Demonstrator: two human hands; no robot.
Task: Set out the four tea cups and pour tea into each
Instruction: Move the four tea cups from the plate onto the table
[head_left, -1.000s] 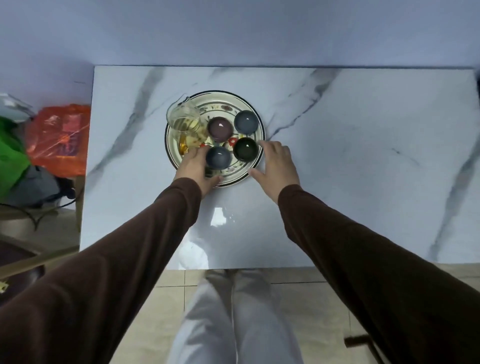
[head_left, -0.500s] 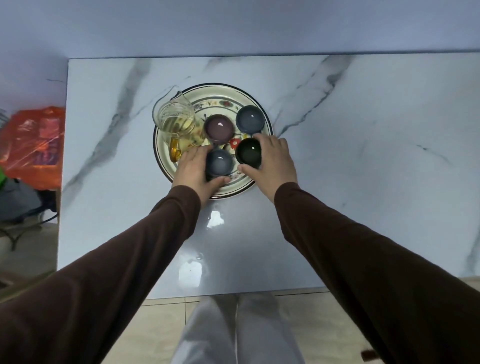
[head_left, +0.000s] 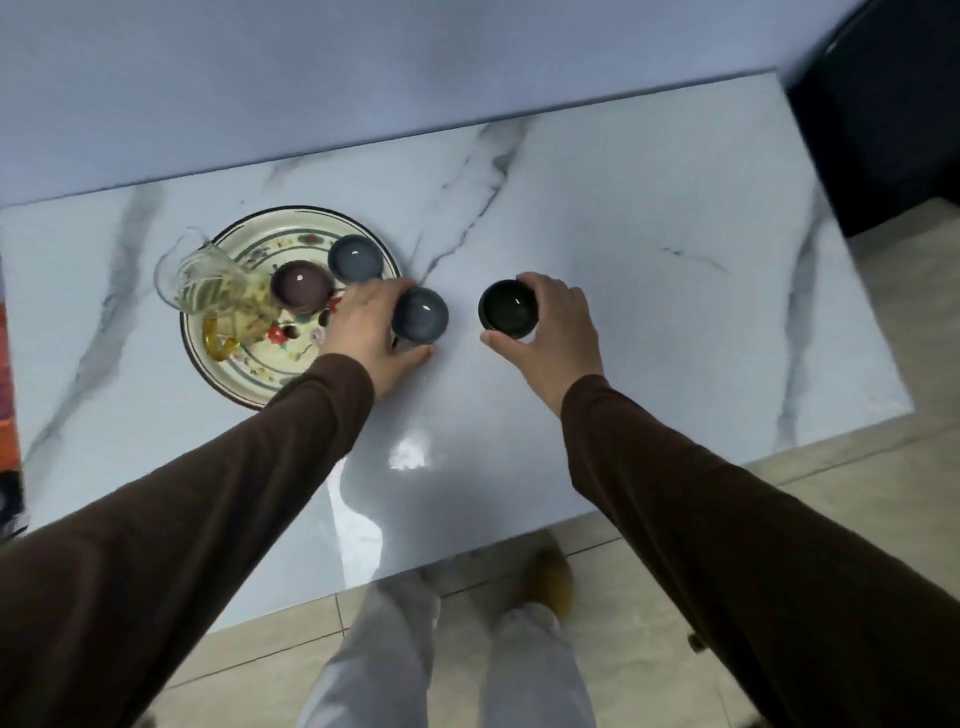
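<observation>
Now | left grip (head_left: 366, 332) clasps grey-blue cup (head_left: 420, 315) | right grip (head_left: 551, 332) clasps dark cup (head_left: 508, 312) | both off plate (head_left: 244, 382)

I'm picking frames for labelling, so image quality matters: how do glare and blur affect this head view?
Head view: a bright glare patch on the marble table sits between the sleeves; the glass pitcher is smeared by motion blur; both held cups, blue-grey cup and dark cup, stay fairly readable; wide-angle tilt skews the table edges.
</observation>
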